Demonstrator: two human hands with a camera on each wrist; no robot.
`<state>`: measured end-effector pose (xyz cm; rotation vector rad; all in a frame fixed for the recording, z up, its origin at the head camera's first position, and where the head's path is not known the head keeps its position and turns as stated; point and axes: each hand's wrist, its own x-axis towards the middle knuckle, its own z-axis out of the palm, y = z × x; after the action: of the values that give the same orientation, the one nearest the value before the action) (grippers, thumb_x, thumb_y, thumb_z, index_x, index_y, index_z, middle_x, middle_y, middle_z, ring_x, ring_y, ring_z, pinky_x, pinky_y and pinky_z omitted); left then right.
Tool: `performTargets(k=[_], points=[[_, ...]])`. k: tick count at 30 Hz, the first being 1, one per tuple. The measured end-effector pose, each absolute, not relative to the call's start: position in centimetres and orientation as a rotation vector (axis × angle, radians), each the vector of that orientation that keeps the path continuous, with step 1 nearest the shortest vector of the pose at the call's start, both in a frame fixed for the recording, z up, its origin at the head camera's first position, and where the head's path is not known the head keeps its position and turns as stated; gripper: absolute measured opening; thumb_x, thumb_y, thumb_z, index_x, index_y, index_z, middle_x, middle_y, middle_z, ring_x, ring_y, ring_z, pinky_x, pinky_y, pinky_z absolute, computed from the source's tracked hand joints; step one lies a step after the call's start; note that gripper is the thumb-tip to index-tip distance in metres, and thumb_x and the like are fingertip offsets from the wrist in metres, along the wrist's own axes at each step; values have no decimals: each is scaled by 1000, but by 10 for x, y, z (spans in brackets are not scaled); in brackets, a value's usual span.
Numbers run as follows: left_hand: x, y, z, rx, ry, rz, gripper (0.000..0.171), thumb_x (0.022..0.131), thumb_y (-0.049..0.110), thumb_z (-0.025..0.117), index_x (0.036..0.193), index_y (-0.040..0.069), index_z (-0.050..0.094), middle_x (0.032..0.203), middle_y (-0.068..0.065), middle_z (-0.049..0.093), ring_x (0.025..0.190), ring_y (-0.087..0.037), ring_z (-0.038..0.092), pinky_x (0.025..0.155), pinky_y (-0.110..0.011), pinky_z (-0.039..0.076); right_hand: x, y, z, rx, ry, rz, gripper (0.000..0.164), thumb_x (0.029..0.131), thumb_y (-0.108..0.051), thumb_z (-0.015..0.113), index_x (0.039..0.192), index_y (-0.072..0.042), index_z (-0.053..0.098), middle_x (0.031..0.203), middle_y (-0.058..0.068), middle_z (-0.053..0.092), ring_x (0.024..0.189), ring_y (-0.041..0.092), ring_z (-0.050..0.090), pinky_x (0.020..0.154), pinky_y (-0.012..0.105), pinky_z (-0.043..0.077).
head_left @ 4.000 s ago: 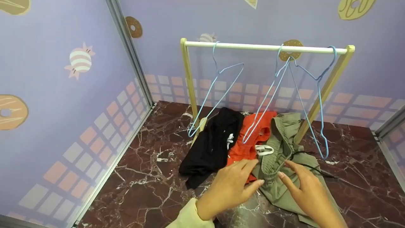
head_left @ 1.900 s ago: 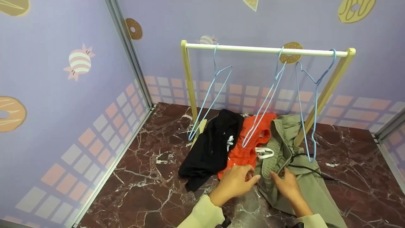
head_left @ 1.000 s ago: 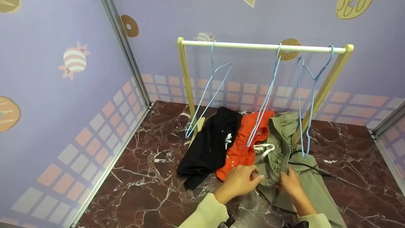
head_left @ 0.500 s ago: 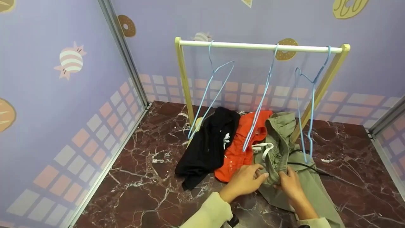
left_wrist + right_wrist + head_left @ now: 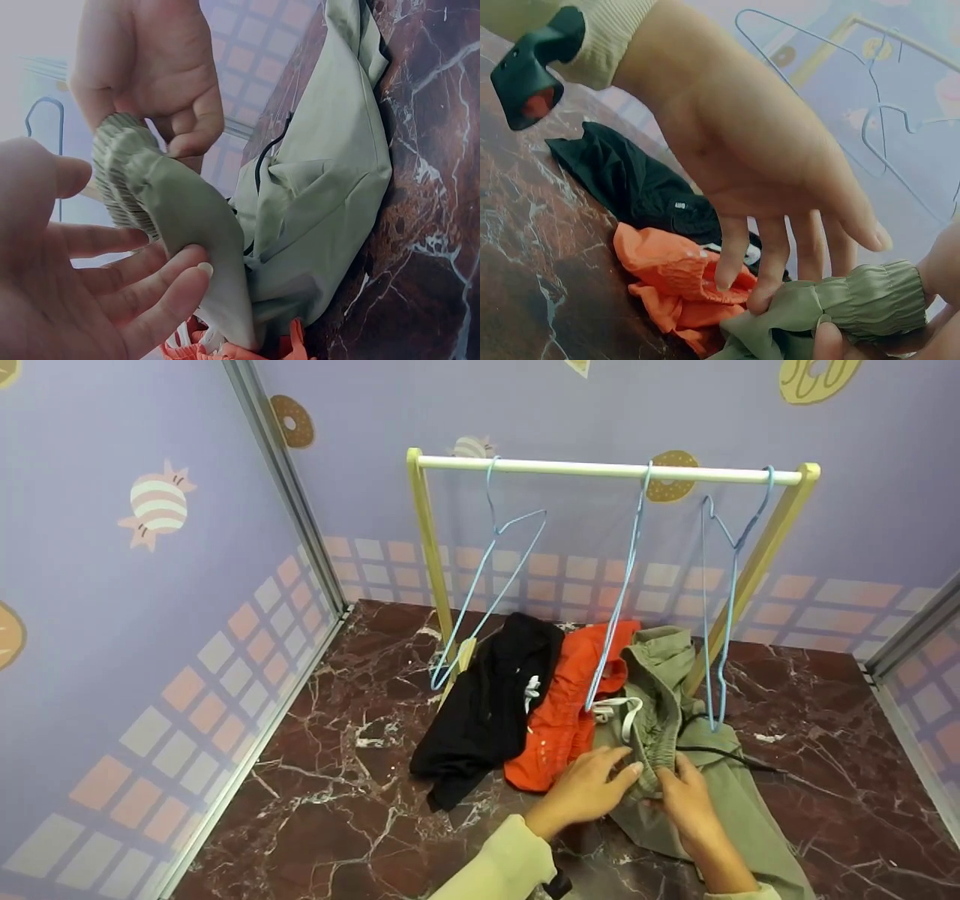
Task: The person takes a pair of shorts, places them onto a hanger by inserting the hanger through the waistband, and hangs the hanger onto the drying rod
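Olive-green pants point(image 5: 739, 810) with a gathered elastic waistband point(image 5: 124, 169) lie on the marbled surface. My right hand point(image 5: 688, 806) pinches the edge of that waistband between thumb and fingers, lifting it somewhat, as the left wrist view shows. Opposite, my left hand point(image 5: 585, 789) has its fingers spread and loosely extended; in the left wrist view some fingertips touch the green fabric, without a grip. A black cord point(image 5: 731, 754) trails from the pants. Beside them lies an orange garment point(image 5: 555, 720), then a black one point(image 5: 480, 712).
Behind the clothes stands a rack with a white bar point(image 5: 562, 467) and wooden legs. Blue wire hangers hang from it: one at left point(image 5: 480, 585), one mid-bar point(image 5: 626, 577), one at right point(image 5: 731, 585). Patterned walls enclose the back and sides.
Both hands started open above the pants. My right hand has taken hold of the waistband and drawn it up; my left hand has come in against the fabric. The hangers have swung slightly.
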<state>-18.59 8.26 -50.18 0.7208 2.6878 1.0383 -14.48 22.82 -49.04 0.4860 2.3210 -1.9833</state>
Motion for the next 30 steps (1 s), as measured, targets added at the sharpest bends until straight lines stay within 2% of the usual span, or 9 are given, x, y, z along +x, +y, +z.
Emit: performTargets(k=[11,18,24,30], points=[[-187,87,-503,673,2629,1098,57,92,60,25,136,27,42,131,5,51,120,-14,49,97,-33,40,-134,220,-480,438,2363,-1910,41,96,-9,31,137,-1,29,119,23,48,83,11,57,67,29,51],[-189,91,-504,700,2616,1129,57,93,59,23,135,26,44,126,6,55,117,-12,52,95,-32,42,-127,216,-479,409,2428,-1934,40,94,-3,33,133,0,35,114,25,52,78,11,60,64,29,52],[-191,95,-503,702,2586,1133,60,91,62,21,136,27,42,131,8,52,120,-13,50,97,-33,41,-123,214,-479,416,2422,-1910,41,94,-4,33,134,-1,33,122,25,44,86,15,60,65,28,52],[-194,99,-500,725,2543,1182,57,91,63,24,133,30,45,129,10,53,118,-12,51,95,-33,42,-119,214,-476,426,2427,-1881,41,95,-5,33,136,-2,30,123,24,44,85,15,59,64,29,51]])
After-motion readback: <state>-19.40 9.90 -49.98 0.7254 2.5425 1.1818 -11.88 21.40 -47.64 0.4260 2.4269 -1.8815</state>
